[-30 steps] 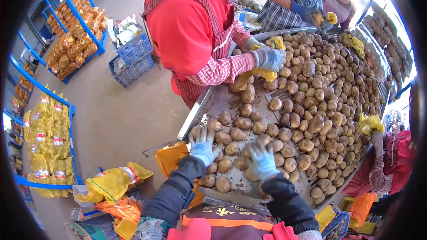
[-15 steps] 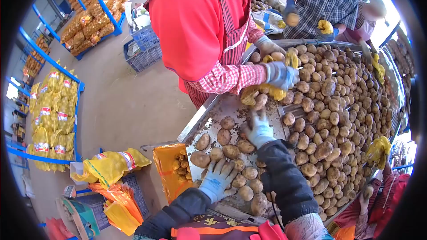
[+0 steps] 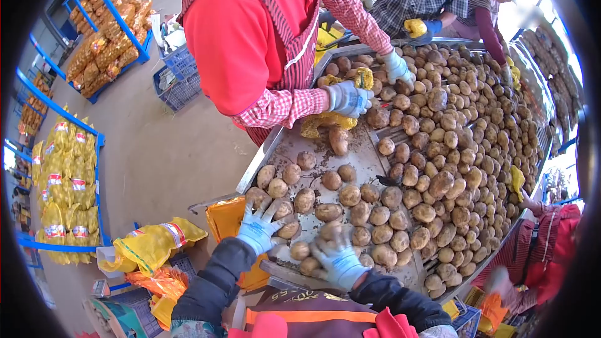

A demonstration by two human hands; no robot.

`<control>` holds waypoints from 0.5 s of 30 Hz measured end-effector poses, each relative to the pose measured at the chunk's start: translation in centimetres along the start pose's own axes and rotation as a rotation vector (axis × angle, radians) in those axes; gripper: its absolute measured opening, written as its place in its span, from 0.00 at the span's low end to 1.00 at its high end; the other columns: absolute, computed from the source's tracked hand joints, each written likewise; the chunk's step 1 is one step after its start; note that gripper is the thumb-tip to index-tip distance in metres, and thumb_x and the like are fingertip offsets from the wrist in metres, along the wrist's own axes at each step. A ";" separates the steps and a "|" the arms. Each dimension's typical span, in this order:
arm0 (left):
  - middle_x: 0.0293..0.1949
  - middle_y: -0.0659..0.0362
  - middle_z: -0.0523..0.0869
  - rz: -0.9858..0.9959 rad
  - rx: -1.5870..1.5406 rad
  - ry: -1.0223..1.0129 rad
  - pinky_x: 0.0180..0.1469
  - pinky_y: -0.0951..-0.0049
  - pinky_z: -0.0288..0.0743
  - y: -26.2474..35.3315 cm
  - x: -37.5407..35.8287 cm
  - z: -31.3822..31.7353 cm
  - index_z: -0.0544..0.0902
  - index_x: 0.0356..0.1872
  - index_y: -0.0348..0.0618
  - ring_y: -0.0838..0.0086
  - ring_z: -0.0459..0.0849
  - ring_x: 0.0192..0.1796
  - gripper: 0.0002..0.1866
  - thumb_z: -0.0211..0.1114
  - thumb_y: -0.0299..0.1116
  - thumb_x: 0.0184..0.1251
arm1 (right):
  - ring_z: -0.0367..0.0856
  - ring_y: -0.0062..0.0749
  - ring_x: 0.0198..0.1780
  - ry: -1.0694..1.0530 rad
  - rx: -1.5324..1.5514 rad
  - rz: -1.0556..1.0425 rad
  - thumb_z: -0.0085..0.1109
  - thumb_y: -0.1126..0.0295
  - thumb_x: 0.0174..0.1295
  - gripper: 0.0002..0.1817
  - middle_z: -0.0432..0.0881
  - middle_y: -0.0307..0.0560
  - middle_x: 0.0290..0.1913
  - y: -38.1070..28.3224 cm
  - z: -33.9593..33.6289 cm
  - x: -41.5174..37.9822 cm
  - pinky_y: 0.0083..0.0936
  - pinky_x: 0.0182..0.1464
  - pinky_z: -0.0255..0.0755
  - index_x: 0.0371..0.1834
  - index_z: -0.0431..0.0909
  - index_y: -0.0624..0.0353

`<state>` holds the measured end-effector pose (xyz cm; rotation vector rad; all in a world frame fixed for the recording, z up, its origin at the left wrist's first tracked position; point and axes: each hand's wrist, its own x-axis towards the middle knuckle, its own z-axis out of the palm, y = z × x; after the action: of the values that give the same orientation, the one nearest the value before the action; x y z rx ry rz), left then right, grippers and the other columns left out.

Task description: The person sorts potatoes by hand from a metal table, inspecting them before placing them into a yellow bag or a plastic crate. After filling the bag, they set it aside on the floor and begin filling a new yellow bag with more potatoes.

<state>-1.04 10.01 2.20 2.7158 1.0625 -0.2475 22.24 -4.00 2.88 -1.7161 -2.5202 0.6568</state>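
Two gloved hands work the near end of a metal sorting table (image 3: 285, 150). Left hand (image 3: 258, 228), fingers spread, presses potatoes (image 3: 305, 200) beside the yellow sack (image 3: 226, 219); right hand (image 3: 340, 261) loosely cups others, farther from that sack.

- A single head-worn camera gave the only view; no second view shared the scene.
- It looked forward and steeply down from the wearer's head, so the wearer's own dark sleeves and chest filled the bottom edge.
- The left hand (image 3: 258, 230) and right hand (image 3: 341, 261) sat close below the lens, at the near end of the worktop (image 3: 313, 144).
- A fisheye lens bent the picture into a round frame with black corners.
- The worktop ran away from the camera toward the upper right, with the heaped potatoes (image 3: 451, 150) farther off.
- The floor (image 3: 156, 150) and the blue racks (image 3: 62, 112) lay to the left, well apart.
- A person in a red apron (image 3: 250, 31) stood opposite, at the upper middle.
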 end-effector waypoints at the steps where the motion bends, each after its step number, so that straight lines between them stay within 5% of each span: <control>1: 0.72 0.52 0.58 0.047 0.032 0.012 0.72 0.36 0.36 -0.6 0.1 0.3 0.73 0.63 0.71 0.54 0.56 0.74 0.30 0.61 0.57 0.56 | 0.55 0.49 0.72 0.009 0.091 -0.114 0.63 0.47 0.49 0.42 0.64 0.54 0.66 -0.8 0.5 0.1 0.69 0.68 0.38 0.68 0.63 0.49; 4: 0.71 0.52 0.61 0.098 0.091 0.052 0.72 0.37 0.38 -1.4 0.0 1.8 0.75 0.61 0.71 0.55 0.58 0.73 0.26 0.60 0.43 0.59 | 0.65 0.50 0.66 0.163 0.139 -0.330 0.65 0.59 0.46 0.36 0.70 0.53 0.60 -1.9 0.0 0.2 0.56 0.64 0.57 0.62 0.68 0.55; 7: 0.66 0.53 0.68 -0.026 0.131 0.092 0.71 0.37 0.41 -0.1 -0.2 1.0 0.73 0.62 0.68 0.54 0.61 0.71 0.27 0.59 0.42 0.58 | 0.74 0.52 0.55 0.416 0.218 -0.051 0.69 0.67 0.39 0.29 0.76 0.51 0.51 1.5 -4.1 -0.3 0.47 0.55 0.67 0.50 0.74 0.56; 9: 0.65 0.53 0.68 0.014 -0.034 0.180 0.70 0.37 0.42 3.5 0.5 -0.2 0.73 0.62 0.66 0.53 0.61 0.70 0.26 0.59 0.44 0.59 | 0.70 0.55 0.58 0.665 -0.055 0.353 0.68 0.66 0.42 0.30 0.73 0.54 0.54 5.2 -3.1 -2.3 0.50 0.59 0.62 0.53 0.73 0.55; 10: 0.64 0.53 0.69 0.049 -0.200 0.263 0.70 0.37 0.42 5.3 1.1 -0.3 0.72 0.62 0.63 0.53 0.61 0.70 0.26 0.58 0.47 0.59 | 0.65 0.58 0.62 0.586 -0.185 0.626 0.67 0.61 0.44 0.34 0.68 0.58 0.61 6.4 -3.7 -2.4 0.54 0.65 0.55 0.59 0.70 0.54; 12: 0.62 0.53 0.70 0.247 -0.251 0.344 0.69 0.36 0.42 9.6 1.5 1.4 0.72 0.62 0.58 0.51 0.62 0.68 0.28 0.58 0.52 0.59 | 0.59 0.61 0.68 0.556 -0.223 0.716 0.66 0.56 0.47 0.38 0.61 0.61 0.67 7.6 -1.7 -3.3 0.62 0.67 0.48 0.64 0.67 0.54; 14: 0.62 0.53 0.70 0.255 -0.240 0.290 0.69 0.38 0.43 10.9 1.4 2.6 0.71 0.62 0.57 0.52 0.62 0.68 0.29 0.58 0.53 0.59 | 0.52 0.64 0.72 0.297 -0.201 0.628 0.64 0.53 0.49 0.35 0.55 0.63 0.71 5.6 -2.1 -2.8 0.71 0.67 0.41 0.63 0.69 0.50; 15: 0.62 0.52 0.70 0.267 -0.238 0.230 0.70 0.40 0.43 11.3 1.4 3.3 0.71 0.62 0.56 0.52 0.62 0.69 0.30 0.58 0.54 0.59 | 0.44 0.67 0.74 0.288 0.050 0.533 0.63 0.53 0.52 0.29 0.54 0.62 0.72 3.7 -2.7 -2.6 0.77 0.65 0.34 0.59 0.75 0.45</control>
<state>7.46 1.95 0.22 2.6688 0.7129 0.2255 27.26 -4.32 4.62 -2.2875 -1.8502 0.4355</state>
